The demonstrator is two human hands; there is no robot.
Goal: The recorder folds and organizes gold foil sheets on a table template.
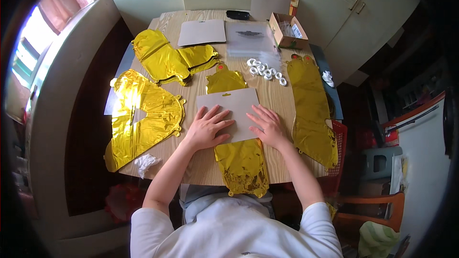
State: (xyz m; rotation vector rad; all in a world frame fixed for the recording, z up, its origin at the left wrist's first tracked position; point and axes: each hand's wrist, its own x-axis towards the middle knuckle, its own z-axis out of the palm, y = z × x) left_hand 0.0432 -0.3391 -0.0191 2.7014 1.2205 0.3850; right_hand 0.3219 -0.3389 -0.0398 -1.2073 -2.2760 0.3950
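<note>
A grey card (239,99) with a hang slot lies across a flat gold foil balloon (241,165), whose ends stick out above and below it. My left hand (209,128) rests flat on the card's left part, fingers spread. On the card's right edge lies my right hand (269,126), its fingers also stretched out. Neither hand grips anything. Uninflated gold foil balloons surround them: a wide curved one (160,129) at the left, a folded one (158,57) at the far left, and a long one (308,102) at the right.
Several small white ribbon rolls (265,70) sit beyond my right hand. Further back are clear plastic bags (244,48), another grey card (203,32), an open cardboard box (292,43) and a black case (237,15). Crumpled white tissue (146,163) lies at the near left edge.
</note>
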